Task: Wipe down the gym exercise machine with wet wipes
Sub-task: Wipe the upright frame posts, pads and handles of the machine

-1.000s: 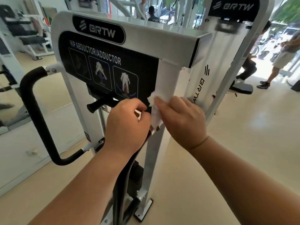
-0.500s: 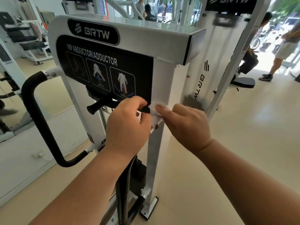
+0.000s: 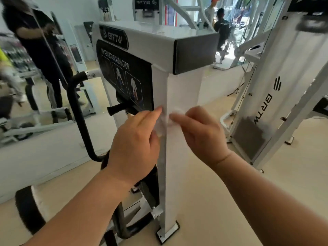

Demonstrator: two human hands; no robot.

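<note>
The wet wipe (image 3: 163, 121) is held against the front corner edge of the white upright post (image 3: 179, 89) of the exercise machine (image 3: 150, 38), just below the lower corner of the black instruction panel (image 3: 124, 75). It is bunched into a small wad and is caught between both hands. The left hand (image 3: 134, 144) is placed on the left face of the post, and its fingers (image 3: 150, 114) lie close together, with the tips pinching the wipe. The right hand (image 3: 200, 135) is placed on the right face. Its fingers are curled, and the forefinger is stretched out onto the wipe. The picture is blurred here, so the exact hold of the thumbs cannot be told.

The step in hand is judged to be the wiping of this post, and most of its length down to the foot plate (image 3: 167, 231) is probably not yet done.

Several things could go wrong from here. Because the wipe is crumpled so small, only the sharp corner edge may be cleaned, while the two broad faces are missed. If the wad is pulled by both hands in opposite directions, the thin wet material may be torn. If the pinch is loosened during a stroke, the wipe may be dropped onto the floor (image 3: 213, 201) and made dirty. The black lever (image 3: 115, 109) is near the left hand, so the knuckles could be knocked against it.
</note>
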